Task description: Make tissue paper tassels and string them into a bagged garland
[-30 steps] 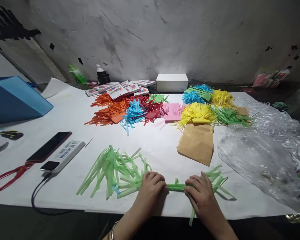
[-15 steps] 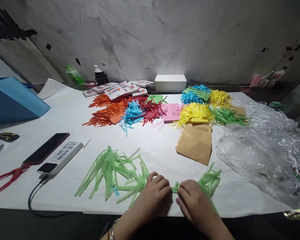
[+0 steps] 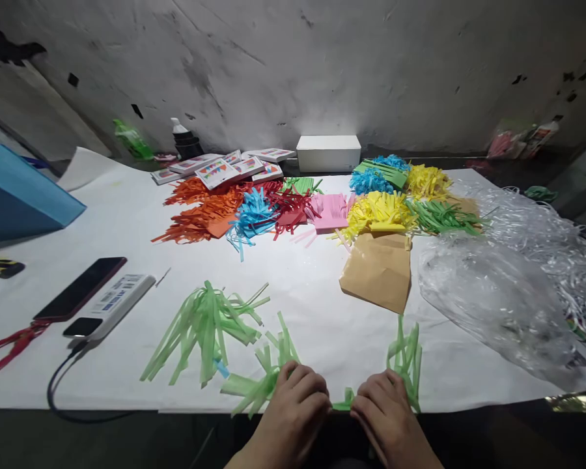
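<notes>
Near the table's front edge, my left hand [image 3: 300, 400] and my right hand [image 3: 383, 404] are closed on one green paper tassel [image 3: 342, 399]. Its narrow middle shows in the gap between them. Fringe strips fan out beyond the left hand, and more strips stand up behind the right. The fingertips are partly hidden under the hands. Left of my hands lies another green paper tassel [image 3: 208, 326], its strips spread on the white-covered table, with a small blue scrap [image 3: 221, 369] at its lower edge.
Fringed paper bundles in orange [image 3: 200, 212], blue, red, pink [image 3: 331, 212] and yellow [image 3: 383, 212] line the back. A brown paper envelope [image 3: 378, 270] lies before them. Clear plastic bags [image 3: 493, 299] are on the right; a phone [image 3: 81, 288] and a white power bank [image 3: 110, 306] on the left.
Both hands have come nearer the table's front edge with the green tassel, and they are slightly farther apart. The left strips have pulled away from the other green tassel. The view has shifted slightly.
</notes>
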`<action>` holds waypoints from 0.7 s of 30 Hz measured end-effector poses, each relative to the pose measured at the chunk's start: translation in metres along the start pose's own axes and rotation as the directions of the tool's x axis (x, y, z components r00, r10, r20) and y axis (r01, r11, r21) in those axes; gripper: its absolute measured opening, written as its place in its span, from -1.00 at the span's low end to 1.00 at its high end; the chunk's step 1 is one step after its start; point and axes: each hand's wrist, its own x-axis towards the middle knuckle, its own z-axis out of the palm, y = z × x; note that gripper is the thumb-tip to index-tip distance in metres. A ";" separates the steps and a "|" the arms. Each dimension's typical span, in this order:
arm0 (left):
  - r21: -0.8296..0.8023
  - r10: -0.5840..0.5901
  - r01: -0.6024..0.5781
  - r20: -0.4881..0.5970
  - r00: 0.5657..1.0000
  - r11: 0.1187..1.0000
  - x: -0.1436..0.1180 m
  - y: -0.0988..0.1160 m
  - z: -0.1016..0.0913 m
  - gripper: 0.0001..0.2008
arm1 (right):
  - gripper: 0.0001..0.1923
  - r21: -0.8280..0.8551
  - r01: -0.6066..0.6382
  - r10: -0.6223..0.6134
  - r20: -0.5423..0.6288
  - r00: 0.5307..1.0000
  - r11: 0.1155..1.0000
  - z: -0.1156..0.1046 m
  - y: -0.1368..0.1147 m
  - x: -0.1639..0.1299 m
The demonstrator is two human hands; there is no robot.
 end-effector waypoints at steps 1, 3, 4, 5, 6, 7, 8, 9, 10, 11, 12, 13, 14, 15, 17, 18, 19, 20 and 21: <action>-0.018 -0.045 0.046 0.014 0.999 0.999 0.001 0.003 -0.001 -0.83 | -0.69 -0.020 -0.032 0.032 -0.014 0.999 0.999 0.001 -0.002 -0.001; -0.037 -0.135 0.137 0.042 0.990 0.990 0.002 0.008 -0.003 -0.84 | -0.70 -0.068 -0.097 0.094 -0.042 0.995 0.993 0.003 -0.006 -0.001; -0.034 -0.177 0.179 0.054 0.983 0.983 0.003 0.009 -0.003 -0.85 | -0.71 -0.086 -0.134 0.130 -0.048 0.990 0.987 0.004 -0.008 0.000; -0.026 -0.212 0.213 0.061 0.975 0.977 0.004 0.011 -0.002 -0.85 | -0.73 -0.094 -0.167 0.163 -0.047 0.985 0.981 0.004 -0.010 0.000; -0.018 -0.240 0.241 0.062 0.969 0.970 0.005 0.011 -0.001 -0.84 | -0.75 -0.089 -0.197 0.194 -0.040 0.980 0.976 0.004 -0.011 0.001; -0.012 -0.261 0.262 0.067 0.963 0.965 0.005 0.012 0.000 -0.84 | -0.76 -0.072 -0.220 0.218 -0.033 0.975 0.973 0.004 -0.012 0.002; -0.011 -0.268 0.269 0.067 0.961 0.963 0.005 0.012 0.001 -0.82 | -0.77 -0.048 -0.229 0.228 -0.024 0.973 0.972 0.003 -0.013 0.003; -0.008 -0.259 0.260 0.064 0.964 0.966 0.005 0.011 0.003 -0.81 | -0.76 -0.023 -0.219 0.218 -0.020 0.976 0.976 0.003 -0.013 0.004; -0.002 -0.233 0.233 0.054 0.971 0.972 0.004 0.011 0.004 -0.79 | -0.75 -0.004 -0.191 0.191 -0.019 0.981 0.982 0.001 -0.013 0.004; 0.013 -0.194 0.194 0.039 0.980 0.981 0.003 0.010 0.006 -0.77 | -0.72 0.003 -0.149 0.149 -0.021 0.989 0.989 0.000 -0.013 0.005; 0.034 -0.150 0.149 0.015 0.989 0.988 0.001 0.009 0.008 -0.77 | -0.71 -0.004 -0.097 0.097 -0.021 0.995 0.995 -0.002 -0.012 0.005; 0.059 -0.104 0.105 -0.015 0.994 0.993 0.000 0.009 0.009 -0.78 | -0.72 -0.024 -0.039 0.038 -0.017 0.999 0.999 -0.004 -0.011 0.005; 0.082 -0.061 0.065 -0.045 0.997 0.994 -0.002 0.008 0.011 -0.81 | -0.75 -0.048 0.017 -0.018 -0.009 1.000 0.999 -0.007 -0.011 0.005; 0.099 -0.026 0.033 -0.072 0.997 0.995 -0.003 0.007 0.013 -0.84 | -0.77 -0.070 0.068 -0.069 -0.007 0.998 0.995 -0.009 -0.010 0.005; 0.109 0.037 -0.024 -0.117 0.992 0.994 -0.005 0.005 0.016 -0.86 | -0.78 -0.090 0.148 -0.152 -0.029 0.988 0.985 -0.013 -0.008 0.005; 0.105 0.064 -0.051 -0.129 0.990 0.993 -0.005 0.004 0.018 -0.84 | -0.77 -0.087 0.172 -0.176 -0.045 0.983 0.981 -0.015 -0.007 0.005; 0.100 0.084 -0.071 -0.136 0.987 0.992 -0.005 0.004 0.018 -0.80 | -0.75 -0.078 0.180 -0.185 -0.061 0.981 0.981 -0.016 -0.007 0.005; 0.094 0.092 -0.079 -0.139 0.986 0.992 -0.005 0.004 0.019 -0.77 | -0.74 -0.066 0.176 -0.181 -0.066 0.981 0.982 -0.017 -0.007 0.005; 0.089 0.091 -0.079 -0.137 0.986 0.993 -0.004 0.004 0.019 -0.76 | -0.75 -0.054 0.163 -0.167 -0.063 0.984 0.985 -0.018 -0.008 0.005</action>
